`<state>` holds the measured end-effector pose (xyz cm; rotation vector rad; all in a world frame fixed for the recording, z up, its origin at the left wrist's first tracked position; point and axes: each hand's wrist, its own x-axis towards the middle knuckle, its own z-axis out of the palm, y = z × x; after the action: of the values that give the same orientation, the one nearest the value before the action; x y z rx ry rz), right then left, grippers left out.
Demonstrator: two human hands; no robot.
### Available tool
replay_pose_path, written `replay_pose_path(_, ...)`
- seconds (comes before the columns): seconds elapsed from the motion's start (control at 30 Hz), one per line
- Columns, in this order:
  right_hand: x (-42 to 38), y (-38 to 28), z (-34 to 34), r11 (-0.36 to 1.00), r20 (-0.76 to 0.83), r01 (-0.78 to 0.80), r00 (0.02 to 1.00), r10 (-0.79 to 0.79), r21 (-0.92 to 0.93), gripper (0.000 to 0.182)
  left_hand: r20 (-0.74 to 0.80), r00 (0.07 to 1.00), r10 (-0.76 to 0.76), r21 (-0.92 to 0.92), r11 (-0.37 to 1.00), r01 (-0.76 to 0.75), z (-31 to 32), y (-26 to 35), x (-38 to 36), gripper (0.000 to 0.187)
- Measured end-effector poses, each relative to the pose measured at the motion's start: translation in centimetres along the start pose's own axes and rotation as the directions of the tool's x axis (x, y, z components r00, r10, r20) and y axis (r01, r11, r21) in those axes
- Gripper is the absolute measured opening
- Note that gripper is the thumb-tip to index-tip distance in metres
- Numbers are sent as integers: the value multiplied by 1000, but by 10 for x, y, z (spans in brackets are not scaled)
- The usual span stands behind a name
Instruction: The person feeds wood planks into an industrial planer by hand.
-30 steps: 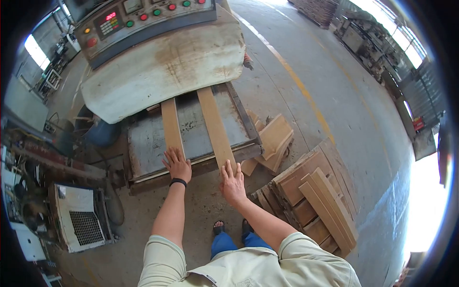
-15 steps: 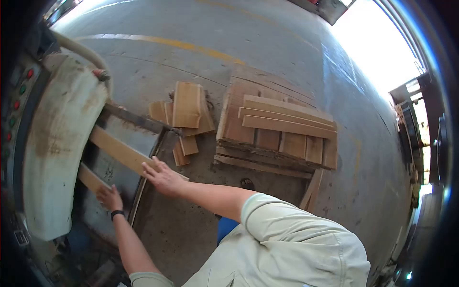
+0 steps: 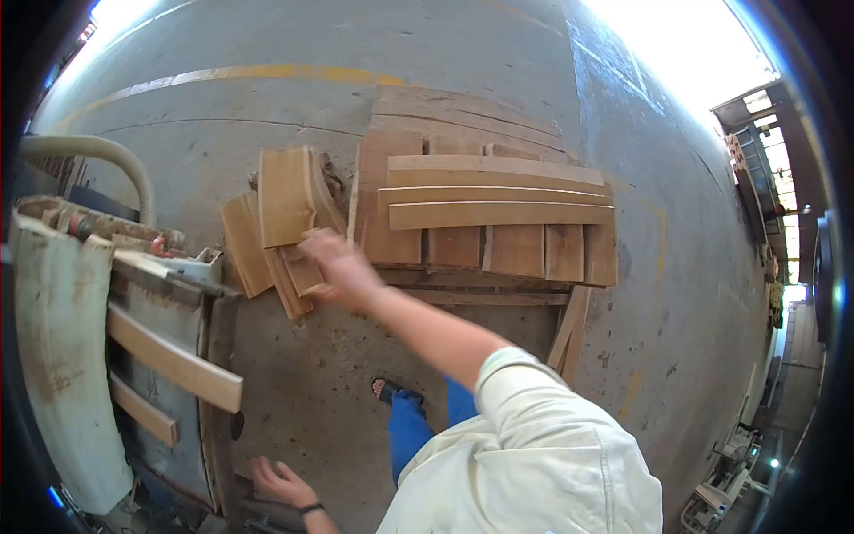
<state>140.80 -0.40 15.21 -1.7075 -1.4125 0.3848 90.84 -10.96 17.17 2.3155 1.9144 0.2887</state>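
Observation:
My right hand (image 3: 342, 271) reaches out over the small stack of wooden boards (image 3: 286, 191) on the floor, fingers apart and a little blurred. Its fingertips overlap the near end of that stack in this view. Low in the view, my left hand (image 3: 283, 483) hangs beside the machine's front edge, holding nothing, with its fingers stretched out; a dark band circles the wrist. On the metal machine table (image 3: 182, 311) lie a longer wooden strip (image 3: 178, 359) and a shorter strip (image 3: 142, 409), both sticking out from under the pale machine cover (image 3: 62, 374).
A large pile of wide planks (image 3: 454, 247) lies on the floor ahead, with several thin strips (image 3: 498, 191) across its top. One loose timber (image 3: 574, 329) leans at its near right corner. A thick hose (image 3: 107, 151) curves behind the machine. My sandalled foot (image 3: 382, 389) stands on concrete.
Both hands have left the strips on the machine table. My right hand has moved across to the floor stack, my left has drawn back, and the view has turned right.

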Motion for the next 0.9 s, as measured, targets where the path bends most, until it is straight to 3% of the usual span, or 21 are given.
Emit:
replay_pose_path(0.03, -15, 56, -36, 971, 47, -143, 987, 155, -194, 90, 119, 991, -68, -93, 993, 79, 20, 6, -37, 38)
replay_pose_path(0.1, -57, 186, -96, 743, 105, -237, 918, 381, -626, 109, 307, 945, -110, -112, 982, 150, 53, 13, -107, 36)
replay_pose_path(0.13, -75, 239, -130, 622, 98, -277, 861, 499, -733, 121, 368, 917, -153, -132, 968, 214, 67, 17, -141, 35)
replay_pose_path(0.17, -75, 266, -171, 458, 99, -328, 715, 692, -826, 126, 429, 882, -194, -145, 949, 279, 81, 28, -163, 34)
replay_pose_path(0.27, -119, 387, -246, 265, 6, -314, 635, 772, -911, 134, 654, 696, -296, 25, 928, 371, 90, 94, -180, 29)
replay_pose_path(0.33, -134, 411, -278, 282, 68, -323, 542, 838, -903, 136, 706, 673, -220, 16, 955, 295, 108, 121, -174, 29)
replay_pose_path(0.37, -142, 413, -283, 316, 89, -283, 603, 792, -905, 126, 733, 655, -182, 12, 967, 255, 114, 132, -170, 28)
replay_pose_path(0.47, -164, 409, -291, 435, 71, -328, 725, 685, -838, 101, 722, 671, -169, -145, 911, 386, 139, 159, -147, 29)
replay_pose_path(0.5, -186, 425, -281, 414, -16, -302, 824, 567, -859, 77, 723, 671, -164, -199, 880, 430, 143, 177, -136, 29)
replay_pose_path(0.57, -199, 410, -283, 422, 39, -313, 763, 645, -851, 67, 716, 681, -153, -307, 807, 504, 142, 208, -106, 30)
replay_pose_path(0.63, -226, 409, -294, 514, 214, -277, 677, 704, -812, 63, 721, 678, -142, -342, 778, 527, 133, 234, -77, 30)
replay_pose_path(0.7, -247, 398, -289, 505, 47, -258, 856, 515, -824, 62, 713, 691, -117, -394, 749, 533, 128, 237, -66, 31)
replay_pose_path(0.77, -258, 417, -271, 516, -36, -348, 853, 521, -783, 61, 714, 687, -135, -383, 747, 544, 121, 239, -59, 31)
replay_pose_path(0.8, -260, 430, -272, 489, -15, -312, 854, 520, -815, 62, 713, 685, -147, -374, 747, 549, 114, 237, -57, 31)
replay_pose_path(0.9, -208, 397, -313, 680, 105, -421, 801, 589, -601, 56, 703, 685, -192, -350, 745, 568, 110, 219, -66, 31)
